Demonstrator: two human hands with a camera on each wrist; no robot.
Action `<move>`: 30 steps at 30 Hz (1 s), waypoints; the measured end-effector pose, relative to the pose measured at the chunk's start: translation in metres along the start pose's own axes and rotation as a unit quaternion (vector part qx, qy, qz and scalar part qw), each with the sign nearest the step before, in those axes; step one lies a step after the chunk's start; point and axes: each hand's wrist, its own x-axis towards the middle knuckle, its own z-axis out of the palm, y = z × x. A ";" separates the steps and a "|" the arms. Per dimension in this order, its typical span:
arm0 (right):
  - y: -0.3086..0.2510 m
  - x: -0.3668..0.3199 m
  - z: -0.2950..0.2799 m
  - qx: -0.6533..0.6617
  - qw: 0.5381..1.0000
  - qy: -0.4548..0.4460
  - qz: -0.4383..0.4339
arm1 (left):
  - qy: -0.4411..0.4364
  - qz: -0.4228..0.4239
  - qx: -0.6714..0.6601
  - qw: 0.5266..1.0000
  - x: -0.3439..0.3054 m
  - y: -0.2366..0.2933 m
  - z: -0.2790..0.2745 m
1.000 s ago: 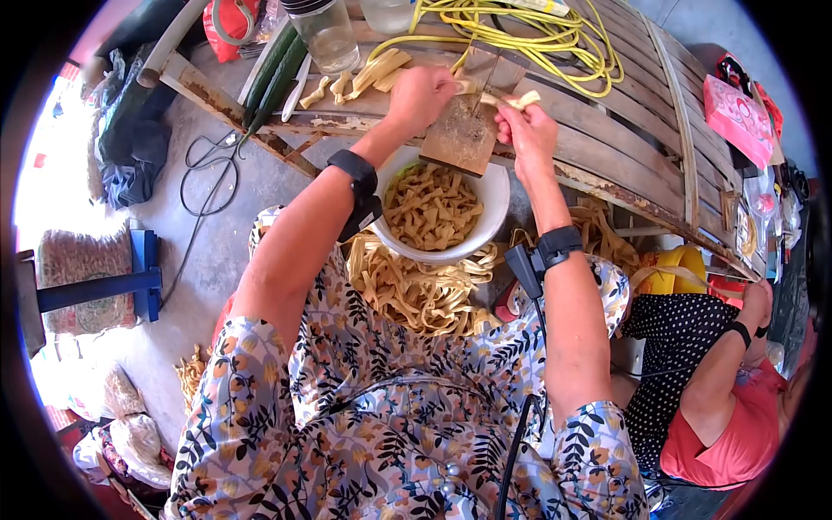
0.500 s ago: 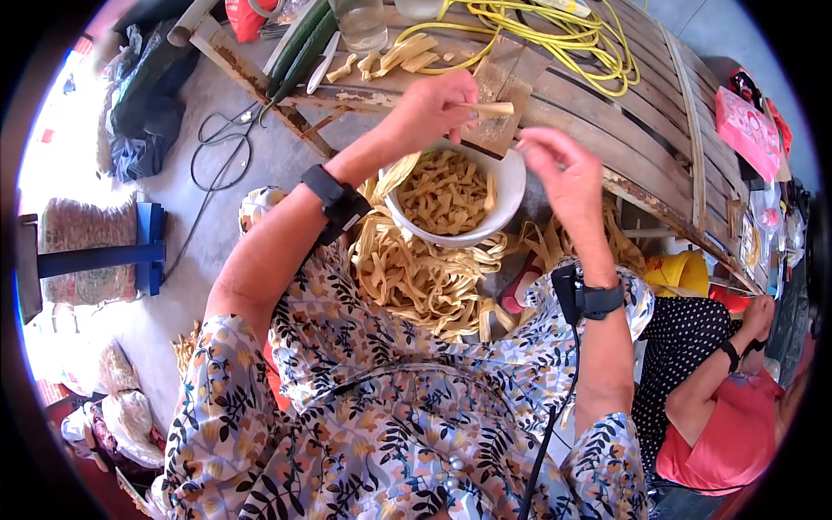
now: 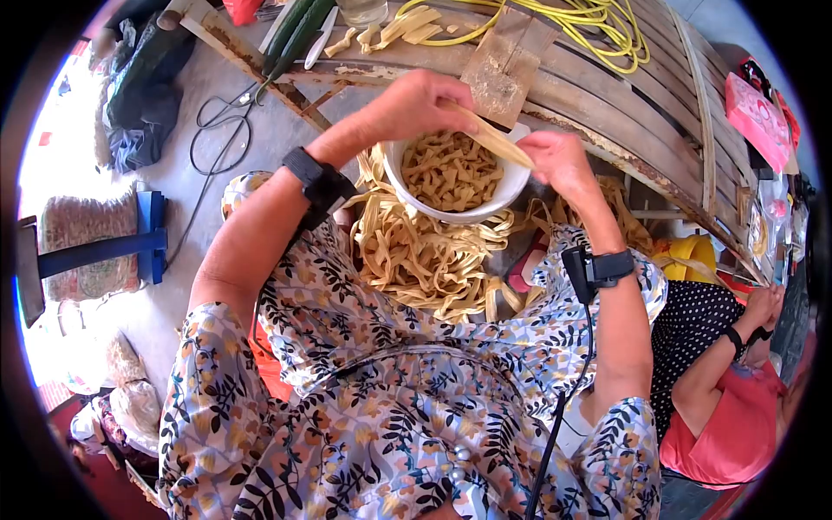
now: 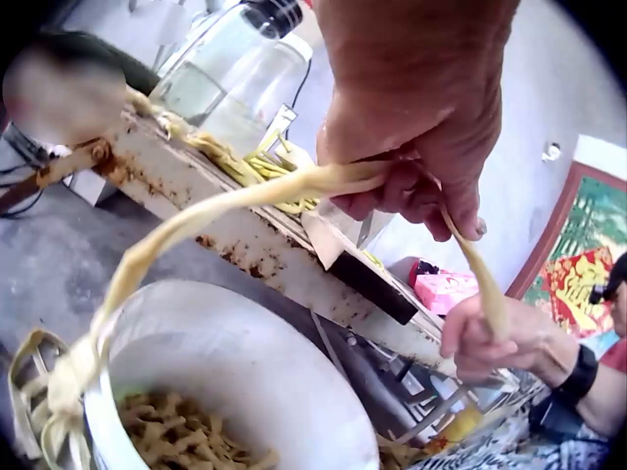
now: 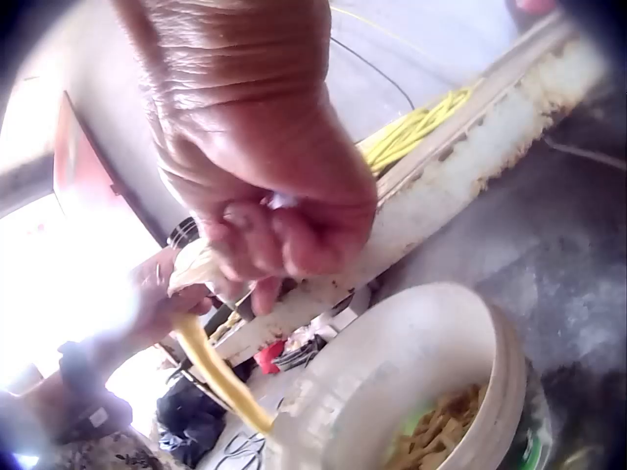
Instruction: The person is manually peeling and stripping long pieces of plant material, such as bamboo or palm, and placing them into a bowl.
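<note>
Grey floor (image 3: 277, 143) and a slatted wooden table (image 3: 598, 113) with rusty edge make up the workplace which we see. Nearest to us is the person's flower-printed clothing (image 3: 381, 399). Beyond it, on the floor, lies a heap of long strips (image 3: 416, 251), pale yellow. Next comes a white bucket (image 3: 515, 185), containing many short pieces (image 3: 451, 169).

Above the bucket we see one pale strip (image 3: 496, 140), stretched slantwise between two hands. The left hand (image 3: 423, 104) has its fingers curled around the upper part, and the right hand (image 3: 560, 161) pinches the other end between thumb and fingers.

Just past the hands, a wooden board (image 3: 504, 74) rests on the table edge. Farther on the table are some loose pieces (image 3: 414, 28), a glass jar (image 3: 364, 10), two dark green cucumbers (image 3: 296, 36) and a coil of yellow cord (image 3: 611, 35). To the right, another person (image 3: 724, 425) sits in a red top. Far away we notice a pink box (image 3: 756, 121) with white design, and a red-and-gold print (image 4: 578, 294), whose marks we cannot read.
</note>
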 end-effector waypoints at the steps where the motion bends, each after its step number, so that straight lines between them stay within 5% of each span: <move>1: 0.003 -0.002 0.000 0.012 0.998 -0.058 0.021 | 0.005 0.020 -0.045 0.999 0.002 -0.009 -0.003; 3: -0.017 -0.016 0.014 0.164 0.956 -0.244 -0.012 | 0.015 0.026 -0.105 0.994 0.000 -0.017 -0.002; 5: -0.032 -0.018 0.020 0.349 0.892 -0.266 -0.106 | 0.016 0.005 -0.134 0.991 0.004 -0.012 0.006; 6: -0.033 -0.013 0.018 0.362 0.895 -0.232 -0.117 | 0.039 -0.076 -0.236 0.968 0.001 -0.007 0.017; 7: -0.035 -0.005 0.013 0.372 0.898 -0.196 -0.128 | 0.008 -0.058 -0.320 0.946 -0.001 -0.004 0.025; 9: -0.032 0.001 0.009 0.309 0.936 -0.115 -0.122 | -0.122 -0.067 -0.455 0.879 0.001 -0.005 0.039; 10: -0.032 0.001 0.015 0.264 0.951 -0.076 -0.139 | -0.175 -0.040 -0.576 0.798 0.002 -0.005 0.049; 16: -0.033 -0.010 0.017 0.107 0.990 -0.030 -0.089 | -0.246 -0.062 -0.685 0.683 0.002 -0.009 0.068; 18: -0.020 0.001 0.020 0.018 0.976 0.037 -0.213 | -0.218 -0.130 -0.699 0.668 0.004 -0.012 0.073; 20: -0.021 0.004 0.021 -0.114 0.932 0.153 -0.309 | -0.106 -0.181 -0.637 0.742 0.008 -0.009 0.075; 22: -0.026 0.000 0.019 -0.285 0.831 0.310 -0.363 | 0.018 -0.206 -0.575 0.792 0.015 -0.007 0.076; 25: -0.030 -0.007 0.027 -0.271 0.864 0.304 -0.296 | 0.205 -0.134 -0.243 0.939 0.008 0.023 0.057; 28: -0.025 0.002 0.026 -0.077 0.971 0.164 -0.157 | 0.240 -0.054 -0.135 0.960 0.006 0.017 0.054; 30: -0.017 0.009 0.024 0.017 0.988 0.104 -0.112 | 0.210 -0.038 -0.121 0.969 0.004 0.013 0.050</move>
